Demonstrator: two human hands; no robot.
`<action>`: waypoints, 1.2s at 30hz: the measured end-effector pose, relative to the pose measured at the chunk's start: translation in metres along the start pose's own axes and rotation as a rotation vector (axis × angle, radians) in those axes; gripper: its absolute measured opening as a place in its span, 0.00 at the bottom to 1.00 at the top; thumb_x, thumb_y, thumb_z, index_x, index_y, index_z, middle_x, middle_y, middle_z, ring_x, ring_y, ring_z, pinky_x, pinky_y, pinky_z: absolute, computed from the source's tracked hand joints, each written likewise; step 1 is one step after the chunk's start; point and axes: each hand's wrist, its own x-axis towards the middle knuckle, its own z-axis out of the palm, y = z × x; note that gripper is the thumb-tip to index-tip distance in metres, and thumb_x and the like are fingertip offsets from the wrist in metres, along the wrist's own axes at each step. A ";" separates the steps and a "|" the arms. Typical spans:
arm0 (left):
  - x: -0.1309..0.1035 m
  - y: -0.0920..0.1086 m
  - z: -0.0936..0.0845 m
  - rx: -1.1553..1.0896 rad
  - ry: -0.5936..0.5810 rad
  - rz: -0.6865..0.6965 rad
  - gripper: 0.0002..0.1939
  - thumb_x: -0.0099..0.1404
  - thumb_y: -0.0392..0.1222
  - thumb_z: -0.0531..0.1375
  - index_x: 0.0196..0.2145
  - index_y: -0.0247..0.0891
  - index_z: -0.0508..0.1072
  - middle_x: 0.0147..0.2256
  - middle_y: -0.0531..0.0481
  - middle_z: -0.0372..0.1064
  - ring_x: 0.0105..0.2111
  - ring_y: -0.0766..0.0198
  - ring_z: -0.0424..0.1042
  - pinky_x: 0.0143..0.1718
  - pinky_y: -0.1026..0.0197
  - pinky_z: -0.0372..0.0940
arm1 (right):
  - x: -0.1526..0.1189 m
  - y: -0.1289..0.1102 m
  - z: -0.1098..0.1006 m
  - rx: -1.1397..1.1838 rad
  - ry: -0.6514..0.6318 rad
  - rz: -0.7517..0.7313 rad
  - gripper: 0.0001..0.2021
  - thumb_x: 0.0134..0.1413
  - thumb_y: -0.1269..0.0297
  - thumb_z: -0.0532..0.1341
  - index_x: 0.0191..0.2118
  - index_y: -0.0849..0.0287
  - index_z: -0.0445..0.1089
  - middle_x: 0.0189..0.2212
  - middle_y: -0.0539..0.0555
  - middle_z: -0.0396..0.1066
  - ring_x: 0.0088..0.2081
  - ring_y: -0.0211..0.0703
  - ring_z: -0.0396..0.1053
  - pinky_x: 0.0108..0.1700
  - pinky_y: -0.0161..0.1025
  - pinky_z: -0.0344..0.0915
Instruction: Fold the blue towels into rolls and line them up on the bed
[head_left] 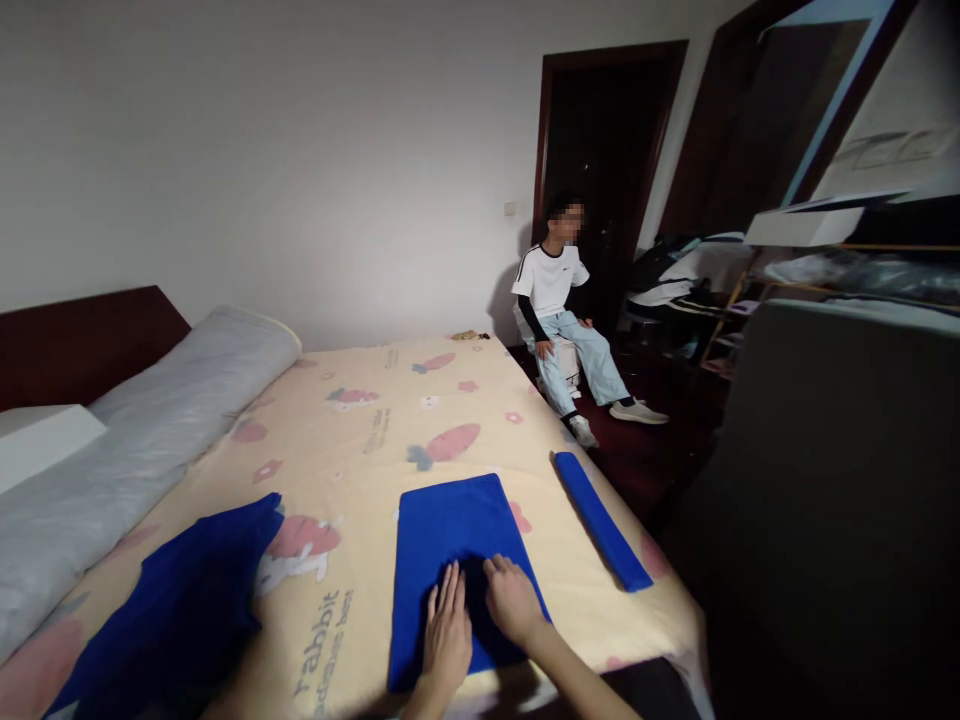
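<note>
A blue cloth (450, 510), folded or spread into a flat rectangle, lies on the bed in front of me. My left hand (448, 628) rests on its lower middle, fingers stretched out and lying together. Just to the right, my right hand (514, 602) is over the same cloth near its right edge, fingers curled in; what they hold, if anything, is hidden. Farther right lies a narrow blue cloth strip (600, 520), folded or rolled long and thin. On the left, another blue cloth (180, 590) lies loose and uneven.
The bed (360, 430) has a cream sheet with carrots and rabbits. A long grey roll (195, 390) lies by the headboard (82, 335), with a white box (49, 440) beside it. A person (555, 290) sits beyond the far right edge. A dark panel (840, 480) stands right.
</note>
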 end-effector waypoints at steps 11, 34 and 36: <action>-0.004 0.003 0.035 0.180 0.094 -0.023 0.29 0.68 0.38 0.44 0.65 0.44 0.47 0.66 0.49 0.48 0.65 0.58 0.52 0.64 0.48 0.54 | -0.009 0.009 0.112 0.278 0.110 -0.218 0.25 0.66 0.63 0.45 0.67 0.57 0.50 0.66 0.53 0.49 0.67 0.45 0.47 0.67 0.46 0.49; 0.003 0.002 -0.002 0.119 0.183 -0.081 0.28 0.68 0.35 0.42 0.65 0.46 0.46 0.66 0.52 0.51 0.65 0.62 0.52 0.65 0.50 0.50 | -0.002 0.004 0.101 0.101 0.232 -0.160 0.30 0.61 0.72 0.44 0.68 0.55 0.45 0.68 0.52 0.45 0.68 0.44 0.44 0.66 0.48 0.49; 0.007 0.001 0.004 0.096 0.136 -0.035 0.28 0.68 0.36 0.44 0.65 0.46 0.48 0.65 0.52 0.51 0.65 0.61 0.53 0.64 0.51 0.52 | 0.002 0.000 0.100 0.130 0.163 -0.233 0.29 0.62 0.70 0.46 0.68 0.54 0.46 0.67 0.52 0.47 0.67 0.45 0.46 0.66 0.48 0.49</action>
